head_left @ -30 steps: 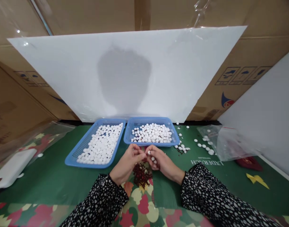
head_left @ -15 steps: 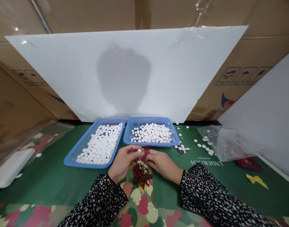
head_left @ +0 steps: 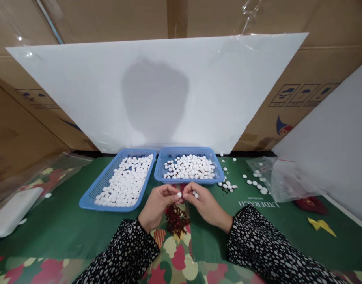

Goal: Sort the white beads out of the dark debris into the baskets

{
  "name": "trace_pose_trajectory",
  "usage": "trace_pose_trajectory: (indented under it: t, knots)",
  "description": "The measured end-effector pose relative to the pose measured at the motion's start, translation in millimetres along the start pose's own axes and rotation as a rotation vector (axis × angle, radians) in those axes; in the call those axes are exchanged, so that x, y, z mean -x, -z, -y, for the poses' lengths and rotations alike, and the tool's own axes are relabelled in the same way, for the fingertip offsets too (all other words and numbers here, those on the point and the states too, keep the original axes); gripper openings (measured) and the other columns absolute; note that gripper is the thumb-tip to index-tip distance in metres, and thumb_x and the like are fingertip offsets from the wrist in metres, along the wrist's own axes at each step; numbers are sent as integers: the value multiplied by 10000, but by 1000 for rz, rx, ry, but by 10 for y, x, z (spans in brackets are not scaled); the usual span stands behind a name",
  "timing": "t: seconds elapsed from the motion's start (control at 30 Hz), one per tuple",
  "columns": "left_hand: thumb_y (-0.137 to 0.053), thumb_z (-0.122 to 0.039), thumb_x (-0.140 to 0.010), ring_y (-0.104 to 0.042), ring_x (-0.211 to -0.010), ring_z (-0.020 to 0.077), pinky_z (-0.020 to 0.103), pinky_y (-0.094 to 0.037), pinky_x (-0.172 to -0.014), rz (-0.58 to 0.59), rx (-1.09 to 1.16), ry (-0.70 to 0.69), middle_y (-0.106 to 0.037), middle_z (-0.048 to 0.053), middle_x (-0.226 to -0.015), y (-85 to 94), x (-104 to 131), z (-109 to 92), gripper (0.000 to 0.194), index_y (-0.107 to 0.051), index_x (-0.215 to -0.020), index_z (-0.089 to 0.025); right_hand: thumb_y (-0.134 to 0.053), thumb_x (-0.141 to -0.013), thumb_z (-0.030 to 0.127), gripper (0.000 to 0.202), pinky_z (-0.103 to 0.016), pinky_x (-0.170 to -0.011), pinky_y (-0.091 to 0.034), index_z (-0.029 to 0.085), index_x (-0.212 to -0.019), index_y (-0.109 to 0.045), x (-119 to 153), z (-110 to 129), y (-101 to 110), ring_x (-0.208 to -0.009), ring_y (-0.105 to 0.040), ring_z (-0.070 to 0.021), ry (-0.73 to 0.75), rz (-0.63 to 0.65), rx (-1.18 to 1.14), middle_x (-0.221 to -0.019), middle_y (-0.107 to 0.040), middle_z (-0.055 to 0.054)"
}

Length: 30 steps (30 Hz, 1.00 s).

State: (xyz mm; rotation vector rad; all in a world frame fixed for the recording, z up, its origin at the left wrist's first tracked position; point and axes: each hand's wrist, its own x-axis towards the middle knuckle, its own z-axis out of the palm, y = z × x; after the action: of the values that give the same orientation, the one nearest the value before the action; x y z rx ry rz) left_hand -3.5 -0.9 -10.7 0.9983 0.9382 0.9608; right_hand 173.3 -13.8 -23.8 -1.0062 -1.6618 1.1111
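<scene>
My left hand (head_left: pixel 157 205) pinches a small white ball (head_left: pixel 179 195) between thumb and fingertips. Close beside it, my right hand (head_left: pixel 207 205) is closed, with white balls (head_left: pixel 195 194) showing within its curled fingers. Both hands meet above a pile of dark red shreds (head_left: pixel 176 220), just in front of the right blue basket (head_left: pixel 189 182). That basket holds many white balls, with dark bits among them. To its left, the other blue basket (head_left: pixel 85 202) stands at a slant and also holds many white balls.
Loose white balls (head_left: pixel 254 182) and dark bits lie right of the baskets. Further right are a clear plastic bag (head_left: pixel 293 179), a dark red item (head_left: pixel 310 205) and yellow scraps (head_left: pixel 322 225). A white object (head_left: pixel 17 211) lies at left. A white board (head_left: pixel 157 94) stands behind.
My hands have come closer together, their fingertips now almost touching. White balls have come into sight in my right hand. The baskets have stayed in place.
</scene>
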Motion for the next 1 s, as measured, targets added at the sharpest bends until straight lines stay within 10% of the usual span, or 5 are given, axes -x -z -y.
trace_pose_trajectory:
  t: [1.0]
  knots:
    - [-789,-232,-663,-592,-580,126,237,-453,-600,-36,-107,-75,-676,10,-615,-28,37,70,134,-689,-679,-143,-455,-959,330,163,-230,-567,-323,209,-852,-437,56,1,-89,-624,-414,-120,-42,36,50,-717,-464,46]
